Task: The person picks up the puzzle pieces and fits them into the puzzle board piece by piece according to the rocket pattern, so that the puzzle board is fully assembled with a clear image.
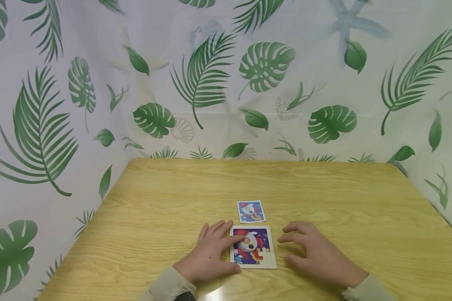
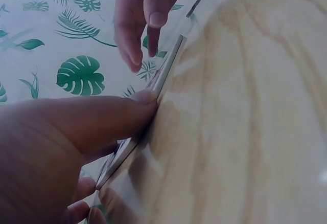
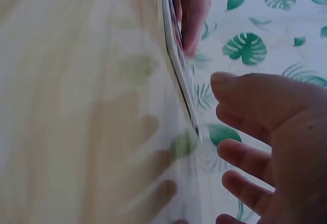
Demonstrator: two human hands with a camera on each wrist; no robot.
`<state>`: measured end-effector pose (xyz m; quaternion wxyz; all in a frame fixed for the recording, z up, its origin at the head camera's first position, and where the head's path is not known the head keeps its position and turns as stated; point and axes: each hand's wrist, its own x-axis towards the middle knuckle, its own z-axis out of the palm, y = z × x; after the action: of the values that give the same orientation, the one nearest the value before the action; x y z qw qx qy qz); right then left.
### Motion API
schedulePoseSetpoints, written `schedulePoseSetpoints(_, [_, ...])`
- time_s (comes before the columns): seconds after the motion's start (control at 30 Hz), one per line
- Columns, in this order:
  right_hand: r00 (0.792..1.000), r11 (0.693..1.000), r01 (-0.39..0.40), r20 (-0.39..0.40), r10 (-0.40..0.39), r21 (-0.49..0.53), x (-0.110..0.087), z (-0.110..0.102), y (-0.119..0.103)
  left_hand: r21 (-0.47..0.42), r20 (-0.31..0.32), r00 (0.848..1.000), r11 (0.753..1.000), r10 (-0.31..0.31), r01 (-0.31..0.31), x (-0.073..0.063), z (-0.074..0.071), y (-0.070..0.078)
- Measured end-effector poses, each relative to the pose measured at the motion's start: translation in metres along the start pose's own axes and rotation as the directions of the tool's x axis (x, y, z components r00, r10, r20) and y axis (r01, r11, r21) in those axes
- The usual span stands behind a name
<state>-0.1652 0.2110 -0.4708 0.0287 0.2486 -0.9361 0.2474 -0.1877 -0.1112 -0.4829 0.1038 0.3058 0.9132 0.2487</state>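
A square jigsaw puzzle (image 1: 264, 234) in a pale frame lies on the table, showing a white and red cartoon figure on dark purple. Its lower right part is bare cream. My left hand (image 1: 211, 255) lies over the puzzle's left side, its index finger resting on the picture. In the left wrist view the thumb (image 2: 112, 119) touches the near edge of the frame. Just right of the puzzle, apart from it, my right hand (image 1: 318, 255) hovers with loosely bent, spread fingers and nothing between them. A small picture card (image 1: 251, 211) with a similar figure lies beyond the puzzle.
The wood-grain table (image 1: 165, 188) extends around both hands. Behind it and along its sides hangs a white cloth (image 1: 218, 142) printed with green leaves.
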Motion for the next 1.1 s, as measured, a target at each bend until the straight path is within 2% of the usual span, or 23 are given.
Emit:
schedulePoseSetpoints(0.33, [0.997, 0.996, -0.083, 0.005, 0.083, -0.026, -0.050, -0.045, 0.052, -0.007, 0.007, 1.000, 1.000, 0.006, -0.006, 0.001, 0.003, 0.002])
schedulePoseSetpoints(0.6, [0.993, 0.993, -0.105, 0.042, 0.108, -0.062, -0.081, -0.051, 0.084, -0.002, 0.001, 1.000, 1.000, 0.016, -0.016, 0.002, 0.004, 0.002])
schedulePoseSetpoints(0.7, [0.995, 0.992, -0.088, 0.041, 0.092, -0.091, -0.086, -0.048, 0.091, -0.016, 0.008, 1.000, 1.000, 0.018, -0.018, 0.001, 0.004, 0.002])
schedulePoseSetpoints(0.8, [0.999, 0.992, -0.046, -0.010, 0.045, -0.116, -0.088, -0.043, 0.095, -0.014, 0.009, 1.000, 1.000, 0.019, -0.019, 0.001, 0.003, 0.002])
schedulePoseSetpoints(0.97, [0.996, 0.997, 0.022, -0.087, -0.028, -0.069, -0.086, -0.036, 0.096, -0.001, 0.001, 1.000, 1.000, 0.013, -0.013, 0.001, 0.002, 0.000])
schedulePoseSetpoints(1.1, [0.991, 0.998, 0.035, -0.123, -0.042, -0.058, -0.080, -0.031, 0.092, -0.013, 0.006, 1.000, 1.000, 0.001, -0.001, 0.001, 0.001, -0.003])
